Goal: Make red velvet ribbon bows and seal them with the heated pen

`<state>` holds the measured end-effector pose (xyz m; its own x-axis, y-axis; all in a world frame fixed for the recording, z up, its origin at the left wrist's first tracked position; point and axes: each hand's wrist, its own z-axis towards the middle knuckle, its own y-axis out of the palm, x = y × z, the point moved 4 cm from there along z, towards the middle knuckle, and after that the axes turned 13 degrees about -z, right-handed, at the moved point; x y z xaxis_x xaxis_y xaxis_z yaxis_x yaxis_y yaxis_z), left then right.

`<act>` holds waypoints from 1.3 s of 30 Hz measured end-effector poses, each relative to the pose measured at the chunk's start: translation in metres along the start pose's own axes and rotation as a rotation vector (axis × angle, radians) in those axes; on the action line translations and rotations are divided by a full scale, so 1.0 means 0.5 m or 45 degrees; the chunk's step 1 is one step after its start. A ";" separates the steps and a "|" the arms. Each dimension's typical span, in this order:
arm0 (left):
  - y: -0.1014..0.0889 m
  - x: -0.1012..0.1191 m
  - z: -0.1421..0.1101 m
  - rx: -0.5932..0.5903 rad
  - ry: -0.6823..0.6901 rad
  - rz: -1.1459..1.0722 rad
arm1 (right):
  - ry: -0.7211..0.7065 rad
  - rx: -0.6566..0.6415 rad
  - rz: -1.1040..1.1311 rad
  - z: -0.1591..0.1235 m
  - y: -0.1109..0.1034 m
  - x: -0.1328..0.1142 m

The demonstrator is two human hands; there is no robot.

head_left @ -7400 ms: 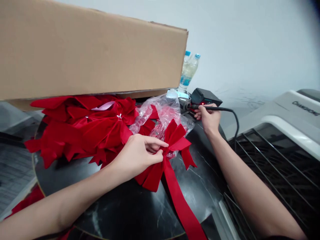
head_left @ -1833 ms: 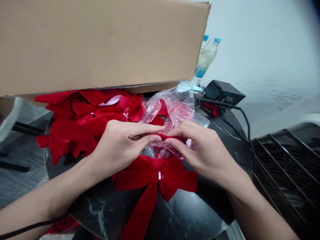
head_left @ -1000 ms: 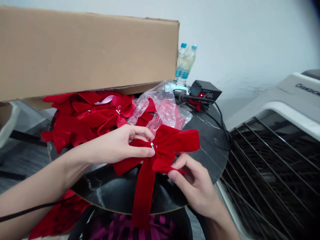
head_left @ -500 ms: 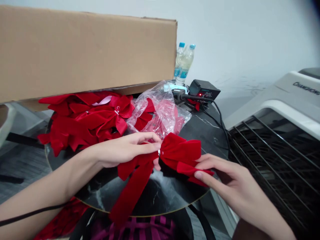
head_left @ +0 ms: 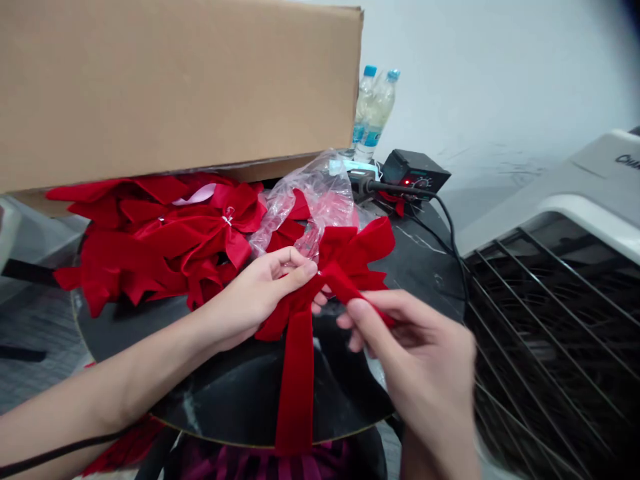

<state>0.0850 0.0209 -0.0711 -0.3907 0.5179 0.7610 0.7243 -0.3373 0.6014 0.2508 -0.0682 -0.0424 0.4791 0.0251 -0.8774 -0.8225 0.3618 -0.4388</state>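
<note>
Red bow (head_left: 353, 252) stays pinched in left hand (head_left: 273, 287); right hand (head_left: 413, 350), closer now, pinches its ribbon (head_left: 341, 283).

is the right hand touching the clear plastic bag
No, the right hand pinches a strip of the red bow; the clear plastic bag lies farther back.

Your one camera sits on your head and looks forward and down from close above the table (head_left: 233, 410), whose near edge shows at the bottom. Your left hand (head_left: 273, 280) and right hand (head_left: 417, 347) fall near the middle, close to the lens. Farther off, you see a box (head_left: 185, 87) upper left, the wall (head_left: 500, 73) behind, and an appliance (head_left: 585, 177) cut off at right.
</note>
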 end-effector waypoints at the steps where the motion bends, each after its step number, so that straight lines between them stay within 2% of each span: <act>1: 0.003 -0.003 -0.001 -0.010 0.014 -0.003 | 0.025 -0.077 0.045 0.000 0.029 -0.003; 4: 0.009 -0.012 -0.006 -0.008 0.026 -0.044 | 0.112 -0.127 0.056 0.013 0.071 0.001; 8: 0.009 -0.014 -0.013 -0.004 0.017 -0.064 | 0.184 -0.127 0.073 0.022 0.074 0.007; 11: 0.009 -0.003 -0.015 -0.038 0.110 0.090 | 0.215 -0.106 0.094 0.017 0.074 0.008; 14: 0.010 0.008 -0.016 -0.013 0.217 0.216 | 0.196 -0.062 0.063 0.011 0.076 0.010; 20: 0.000 0.007 -0.020 0.065 0.302 0.222 | 0.167 -0.047 0.111 0.001 0.078 0.024; 27: 0.000 0.014 -0.026 0.168 0.414 0.394 | 0.165 0.016 0.117 -0.001 0.082 0.029; 33: 0.007 0.026 -0.032 0.177 0.486 0.524 | 0.147 0.013 0.118 -0.005 0.082 0.030; 39: -0.014 0.018 -0.032 0.259 0.487 0.492 | 0.054 0.056 0.044 -0.011 0.087 0.023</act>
<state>0.0675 0.0153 -0.0646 -0.2265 0.0536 0.9725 0.9350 -0.2680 0.2325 0.2190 -0.0576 -0.0726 0.4367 -0.0011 -0.8996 -0.8236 0.4018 -0.4003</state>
